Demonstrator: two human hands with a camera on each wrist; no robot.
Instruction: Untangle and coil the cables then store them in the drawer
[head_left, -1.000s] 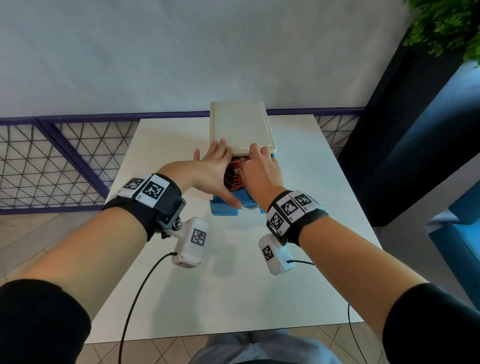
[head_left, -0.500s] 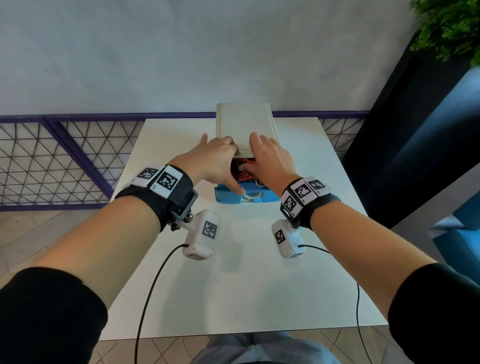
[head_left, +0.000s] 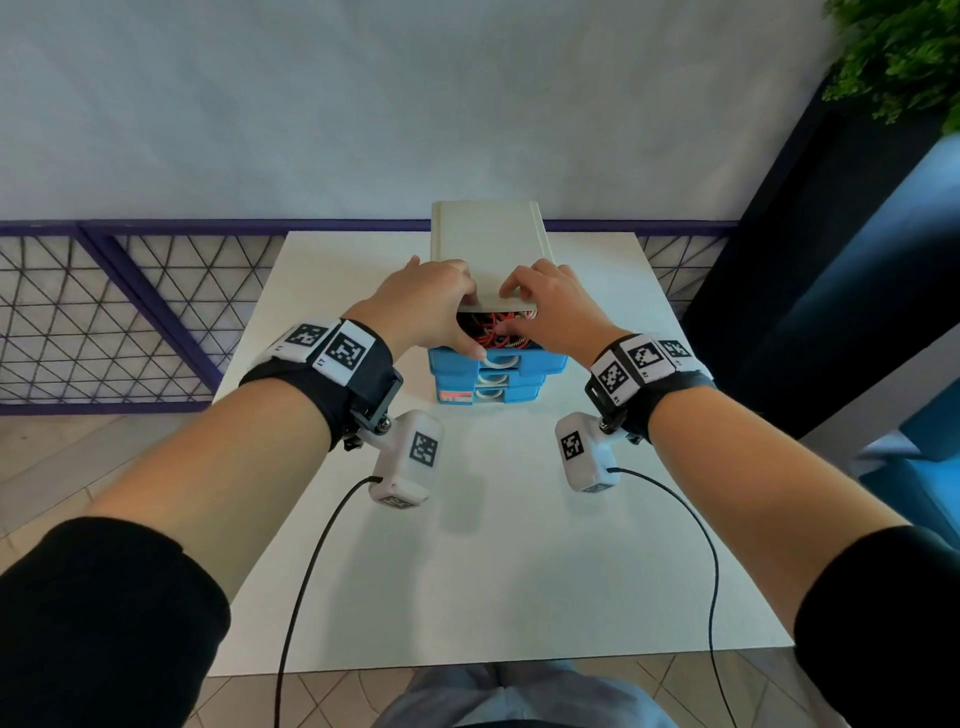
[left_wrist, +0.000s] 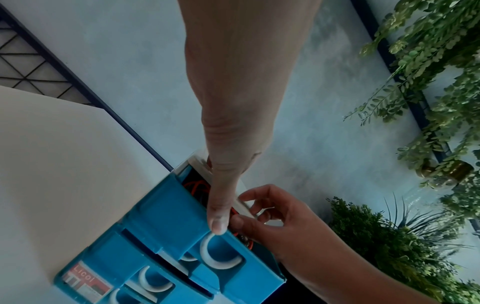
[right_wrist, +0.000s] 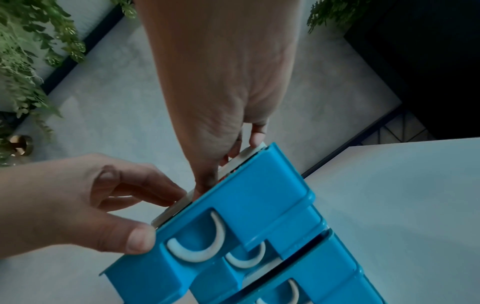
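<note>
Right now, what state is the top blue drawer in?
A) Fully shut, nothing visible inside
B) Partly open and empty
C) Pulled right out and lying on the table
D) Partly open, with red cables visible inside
D: the top drawer juts out under the white cabinet top, and red cables show in the gap between the left hand and right hand.

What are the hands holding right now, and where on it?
Both hands hold the drawer unit: left hand has thumb on the top drawer front, fingers on the casing edge; right hand grips that edge.
</note>
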